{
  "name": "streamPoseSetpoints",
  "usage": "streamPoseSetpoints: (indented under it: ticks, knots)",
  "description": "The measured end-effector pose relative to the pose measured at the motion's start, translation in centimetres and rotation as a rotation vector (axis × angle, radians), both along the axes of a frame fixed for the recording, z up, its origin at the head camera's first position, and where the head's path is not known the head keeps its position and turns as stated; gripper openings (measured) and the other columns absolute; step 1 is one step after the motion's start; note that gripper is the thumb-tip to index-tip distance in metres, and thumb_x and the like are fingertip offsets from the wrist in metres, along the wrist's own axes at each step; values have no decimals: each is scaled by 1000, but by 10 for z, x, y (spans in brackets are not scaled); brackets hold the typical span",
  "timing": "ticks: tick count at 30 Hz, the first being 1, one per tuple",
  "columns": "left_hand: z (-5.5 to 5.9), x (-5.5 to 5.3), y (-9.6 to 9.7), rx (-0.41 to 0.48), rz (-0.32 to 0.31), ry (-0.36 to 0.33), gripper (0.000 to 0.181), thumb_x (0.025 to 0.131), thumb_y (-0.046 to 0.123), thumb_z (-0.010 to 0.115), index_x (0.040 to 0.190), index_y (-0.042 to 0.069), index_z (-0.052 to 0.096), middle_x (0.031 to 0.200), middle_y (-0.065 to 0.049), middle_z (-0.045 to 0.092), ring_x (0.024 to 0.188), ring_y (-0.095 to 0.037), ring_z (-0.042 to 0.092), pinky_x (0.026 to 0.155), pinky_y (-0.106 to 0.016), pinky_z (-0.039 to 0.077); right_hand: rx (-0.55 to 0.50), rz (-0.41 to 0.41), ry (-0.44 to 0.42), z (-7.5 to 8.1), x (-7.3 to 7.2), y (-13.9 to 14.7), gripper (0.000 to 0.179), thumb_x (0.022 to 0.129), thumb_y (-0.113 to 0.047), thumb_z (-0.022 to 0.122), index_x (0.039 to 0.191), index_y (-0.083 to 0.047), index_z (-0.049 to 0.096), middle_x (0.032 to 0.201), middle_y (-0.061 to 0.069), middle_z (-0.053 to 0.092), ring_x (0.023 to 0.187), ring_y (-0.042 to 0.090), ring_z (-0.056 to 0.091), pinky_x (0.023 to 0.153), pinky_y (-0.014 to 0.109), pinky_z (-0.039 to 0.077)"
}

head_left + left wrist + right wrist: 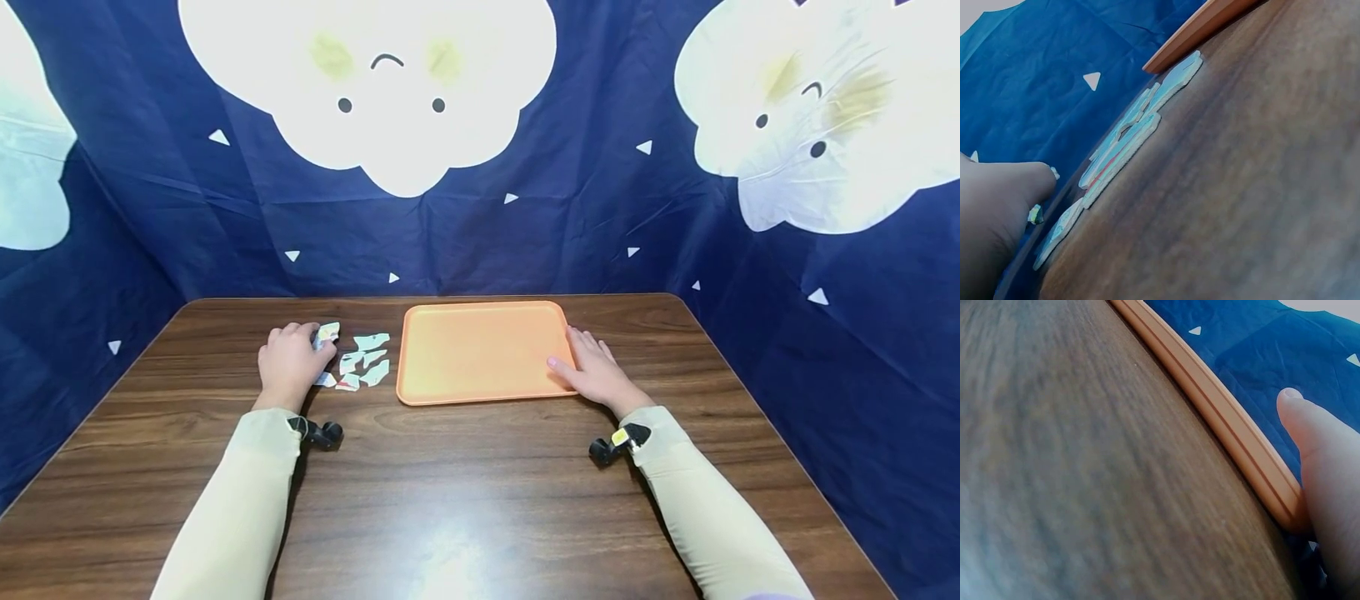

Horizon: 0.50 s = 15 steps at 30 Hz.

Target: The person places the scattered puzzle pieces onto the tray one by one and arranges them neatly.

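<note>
Pale pieces (pixel 350 363) beside orange tray (pixel 480 350)

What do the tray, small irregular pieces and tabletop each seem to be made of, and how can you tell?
Tray: probably moulded plastic, smooth and satin; one even orange, rounded rim.
Pieces: perhaps printed card or thin board, seemingly matt; pale edges show thickness.
Tabletop: wood or imitation laminate, unclear which; brown grain, glossy light reflection.

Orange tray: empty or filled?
Empty: the tray shows a bare orange floor; loose pieces lie outside it, on the table.
</note>
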<state>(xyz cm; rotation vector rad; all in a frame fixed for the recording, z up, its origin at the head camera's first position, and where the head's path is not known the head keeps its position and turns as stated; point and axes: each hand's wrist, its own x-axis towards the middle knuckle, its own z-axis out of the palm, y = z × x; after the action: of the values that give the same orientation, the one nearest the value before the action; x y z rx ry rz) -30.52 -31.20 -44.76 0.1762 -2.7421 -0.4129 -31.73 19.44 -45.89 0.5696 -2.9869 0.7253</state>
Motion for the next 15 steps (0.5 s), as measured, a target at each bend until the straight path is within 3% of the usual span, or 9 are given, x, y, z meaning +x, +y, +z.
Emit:
streamPoseSetpoints:
  ticks: [5,9,15]
  knots:
    - [0,1,3,-29,-7,67,50,93,32,58,132,2,63,127,-25,63,111,-48,52,87,-66,41,-3,2,5,1,1,-1,90,101,-60,43,159,5,17,163,26,22,152,42,14,121,58,6]
    - [-3,0,9,1,-18,133,45,91,31,59,127,4,68,123,-23,66,108,-47,53,86,-66,41,-10,3,10,3,3,-1,89,101,-58,44,159,5,18,163,25,24,152,42,15,121,59,6]
    - [-5,-4,25,40,-32,145,43,92,30,57,126,6,69,125,-21,66,112,-46,51,90,-64,39,-14,5,15,2,4,0,88,102,-58,45,158,5,19,163,25,24,152,42,16,121,58,7]
